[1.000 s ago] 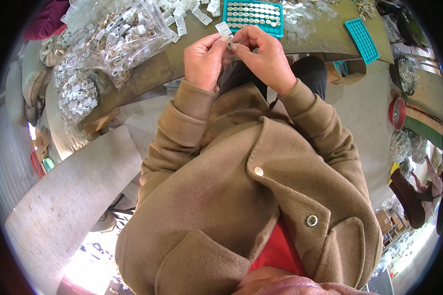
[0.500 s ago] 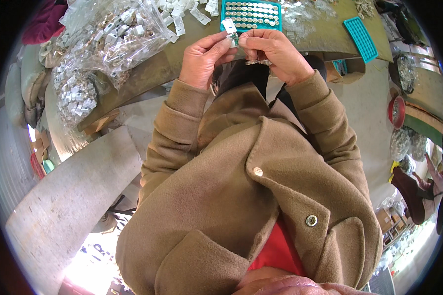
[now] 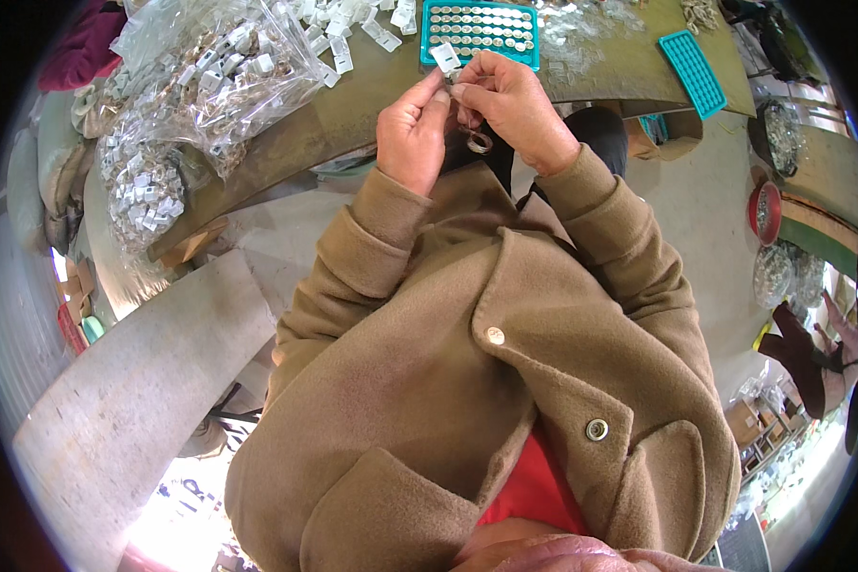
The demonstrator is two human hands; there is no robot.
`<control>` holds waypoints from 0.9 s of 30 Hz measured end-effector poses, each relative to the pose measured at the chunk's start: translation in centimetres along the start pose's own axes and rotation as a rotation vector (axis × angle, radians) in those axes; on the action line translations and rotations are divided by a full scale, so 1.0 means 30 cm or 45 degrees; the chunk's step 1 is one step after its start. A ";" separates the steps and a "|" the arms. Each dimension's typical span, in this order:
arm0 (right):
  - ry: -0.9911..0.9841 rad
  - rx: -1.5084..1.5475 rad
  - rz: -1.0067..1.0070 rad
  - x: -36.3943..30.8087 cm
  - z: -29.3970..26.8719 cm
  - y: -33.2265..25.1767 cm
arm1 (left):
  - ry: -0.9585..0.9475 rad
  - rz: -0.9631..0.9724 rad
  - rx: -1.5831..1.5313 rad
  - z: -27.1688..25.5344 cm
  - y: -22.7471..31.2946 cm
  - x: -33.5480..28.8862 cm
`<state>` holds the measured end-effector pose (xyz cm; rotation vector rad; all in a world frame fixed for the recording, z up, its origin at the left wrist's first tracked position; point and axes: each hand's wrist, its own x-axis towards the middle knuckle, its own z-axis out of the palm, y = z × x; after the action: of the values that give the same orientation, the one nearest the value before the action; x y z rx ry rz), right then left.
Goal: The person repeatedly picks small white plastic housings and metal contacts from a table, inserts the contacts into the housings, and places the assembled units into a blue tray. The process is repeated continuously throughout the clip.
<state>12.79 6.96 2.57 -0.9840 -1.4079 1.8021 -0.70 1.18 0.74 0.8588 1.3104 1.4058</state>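
Note:
In front of me my left hand is closed, its thumb and fingertips pinching a small white plastic housing that points up toward the tray. My right hand is closed against the same piece, thumb and forefinger meeting at its lower end. Below the right fingers hangs a small coil of thin wire, which seems to be held in that hand. Fingertips hide the joint between the pieces. Just beyond both hands lies a teal tray with rows of round silver discs.
A clear plastic bag full of white housings sits on the table at the left. Loose white housings lie beside the first tray. Another teal tray rests at the table's right edge, above a cardboard box.
My hands have drawn closer together, the left moving right and slightly down. The green board seen earlier between the fingertips is now covered. The wire coil hangs lower and more to the left.

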 end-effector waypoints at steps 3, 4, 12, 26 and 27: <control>0.038 -0.063 0.050 -0.003 0.001 -0.008 | -0.092 -0.147 -0.254 -0.009 0.035 -0.007; -0.007 -0.017 0.018 -0.008 0.002 -0.014 | -0.054 -0.261 -0.230 -0.017 0.050 -0.002; 0.080 -0.097 -0.158 -0.016 0.012 -0.031 | 0.036 -0.321 -0.053 -0.055 0.105 -0.003; 0.149 0.236 -0.284 -0.029 0.064 0.003 | 0.046 -0.494 -0.745 -0.057 0.110 -0.002; 0.143 0.292 -0.253 -0.030 0.068 0.002 | 0.055 -0.508 -0.792 -0.061 0.107 -0.001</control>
<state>11.51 5.18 2.96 -0.7848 -1.1573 1.6895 -3.03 0.89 3.59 0.1402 0.9176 1.3876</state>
